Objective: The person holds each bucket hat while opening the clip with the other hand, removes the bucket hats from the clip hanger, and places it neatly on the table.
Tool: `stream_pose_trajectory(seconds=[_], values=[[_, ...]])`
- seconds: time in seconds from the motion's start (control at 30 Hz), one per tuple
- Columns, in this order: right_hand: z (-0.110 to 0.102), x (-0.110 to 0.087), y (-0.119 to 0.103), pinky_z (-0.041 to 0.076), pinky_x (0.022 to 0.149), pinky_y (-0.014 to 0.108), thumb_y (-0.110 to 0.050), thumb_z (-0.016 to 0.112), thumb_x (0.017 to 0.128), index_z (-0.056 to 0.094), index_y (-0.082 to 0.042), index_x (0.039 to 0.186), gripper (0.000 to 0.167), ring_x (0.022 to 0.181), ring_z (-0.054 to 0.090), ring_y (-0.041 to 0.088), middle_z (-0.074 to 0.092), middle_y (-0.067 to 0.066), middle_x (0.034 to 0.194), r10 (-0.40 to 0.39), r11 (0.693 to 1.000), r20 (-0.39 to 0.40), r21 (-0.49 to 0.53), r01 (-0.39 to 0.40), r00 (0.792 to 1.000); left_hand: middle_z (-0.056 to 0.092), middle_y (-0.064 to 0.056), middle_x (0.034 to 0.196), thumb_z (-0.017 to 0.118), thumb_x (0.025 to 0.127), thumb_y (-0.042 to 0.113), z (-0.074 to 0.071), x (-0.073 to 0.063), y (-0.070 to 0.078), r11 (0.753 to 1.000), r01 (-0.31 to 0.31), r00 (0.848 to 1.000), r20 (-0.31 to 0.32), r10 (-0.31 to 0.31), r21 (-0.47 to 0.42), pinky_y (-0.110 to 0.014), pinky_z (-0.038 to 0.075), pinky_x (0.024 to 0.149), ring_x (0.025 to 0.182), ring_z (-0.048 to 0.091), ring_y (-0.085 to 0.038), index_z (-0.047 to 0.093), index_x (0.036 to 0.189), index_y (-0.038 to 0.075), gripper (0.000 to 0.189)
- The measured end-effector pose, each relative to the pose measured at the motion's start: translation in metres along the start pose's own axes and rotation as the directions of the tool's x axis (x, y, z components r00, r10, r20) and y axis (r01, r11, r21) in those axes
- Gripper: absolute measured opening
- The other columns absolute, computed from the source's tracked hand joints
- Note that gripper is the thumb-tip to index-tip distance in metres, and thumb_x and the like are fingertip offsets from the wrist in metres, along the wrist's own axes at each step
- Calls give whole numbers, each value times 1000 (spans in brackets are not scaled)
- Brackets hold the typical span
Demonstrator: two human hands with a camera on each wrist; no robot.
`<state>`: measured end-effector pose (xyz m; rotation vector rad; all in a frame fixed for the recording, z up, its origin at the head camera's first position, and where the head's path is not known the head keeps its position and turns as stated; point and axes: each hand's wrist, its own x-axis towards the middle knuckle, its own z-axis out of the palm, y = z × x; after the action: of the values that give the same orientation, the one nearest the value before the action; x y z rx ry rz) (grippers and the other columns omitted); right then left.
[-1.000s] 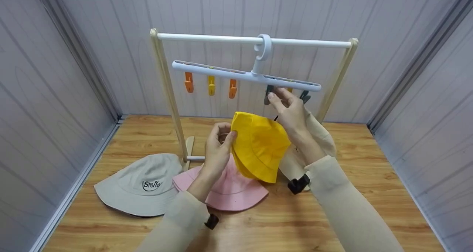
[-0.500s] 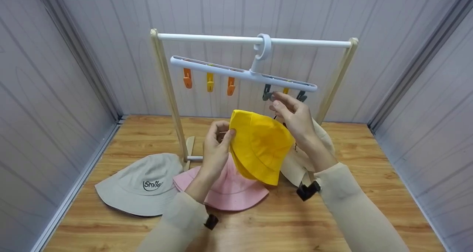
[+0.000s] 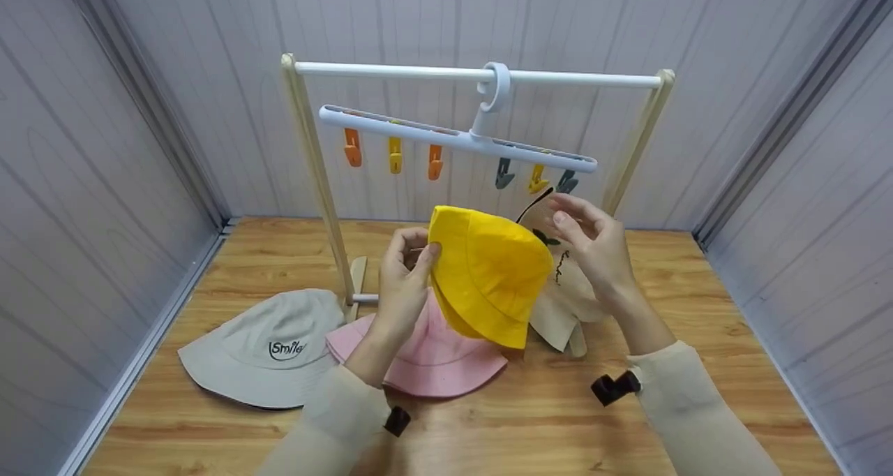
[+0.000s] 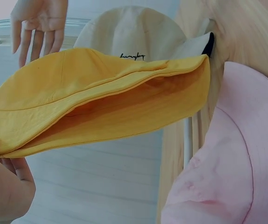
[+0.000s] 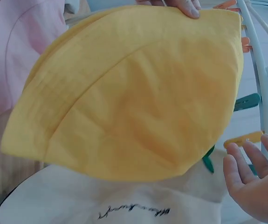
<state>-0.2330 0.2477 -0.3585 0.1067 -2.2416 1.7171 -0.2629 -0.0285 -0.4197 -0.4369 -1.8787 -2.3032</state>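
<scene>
My left hand [image 3: 404,273] pinches one edge of a yellow bucket hat [image 3: 488,273], held up in front of the rack. In the left wrist view the hat's brim opening shows. Right of the hat, my right hand [image 3: 600,246] is raised with fingers loosely spread and nothing in them. Above that hand, a grey-green clip [image 3: 504,174] and a yellow clip [image 3: 537,179] dangle from a white hanger [image 3: 411,132]. Behind the yellow hat is a cream hat [image 3: 575,287] with dark lettering, partly covered; whether a clip holds it I cannot tell.
A wooden rack's white rod [image 3: 391,71] carries the tilted hanger, with orange clips [image 3: 352,148] on its left half. On the wood tabletop lie a grey "Smile" hat [image 3: 272,350] and a pink hat [image 3: 446,368]. Panel walls [image 3: 104,204] enclose the sides and back.
My right hand has let go of the grey-green clip and moved right and down. The hanger's left end has swung up slightly. My left hand and the yellow hat have shifted a little left.
</scene>
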Motion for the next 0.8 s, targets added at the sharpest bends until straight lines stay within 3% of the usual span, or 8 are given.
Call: stream_pose_trajectory(seconds=[0.13, 0.3, 0.47, 0.67, 0.8], values=[[-11, -12, 9, 54, 106, 34, -22, 60, 110, 60, -3, 146, 41, 125, 66, 34, 64, 17, 143, -12, 1000, -31, 22, 12, 999, 63, -12, 116, 65, 105, 11, 0, -2, 2, 1000, -2, 1000, -2, 2, -7, -28, 55, 91, 105, 61, -26, 59, 123, 5, 20], [-22, -28, 18, 55, 102, 27, -17, 60, 110, 59, 0, 146, 40, 118, 70, 23, 62, 20, 143, 20, 998, -70, 61, -16, 997, 63, -12, 118, 66, 105, 12, 1, -4, 4, 1000, 7, 1000, -6, -7, -12, -29, 55, 93, 107, 61, -26, 59, 124, 6, 21], [-27, -46, 35, 56, 101, 28, -15, 60, 110, 57, 0, 148, 41, 120, 70, 23, 61, 19, 145, 48, 995, -88, 89, -40, 995, 63, -12, 118, 67, 104, 14, 3, -6, 4, 1000, 7, 1000, -6, -7, -23, -29, 55, 92, 108, 61, -27, 59, 124, 6, 23], [-21, -65, 68, 56, 102, 29, -16, 62, 109, 53, -3, 152, 46, 121, 70, 23, 58, 21, 147, 122, 989, -58, 95, -116, 991, 64, -12, 118, 67, 104, 14, 4, -8, 1, 999, 13, 1000, -13, -14, -50, -29, 55, 92, 108, 61, -27, 60, 124, 6, 23], [-10, -73, 88, 56, 102, 30, -10, 61, 108, 49, -3, 155, 49, 124, 69, 29, 58, 23, 147, 191, 971, -44, 154, -182, 981, 63, -12, 118, 67, 104, 14, 6, -10, 0, 998, 20, 1000, -10, -21, -60, -28, 55, 92, 108, 61, -27, 60, 124, 5, 24]])
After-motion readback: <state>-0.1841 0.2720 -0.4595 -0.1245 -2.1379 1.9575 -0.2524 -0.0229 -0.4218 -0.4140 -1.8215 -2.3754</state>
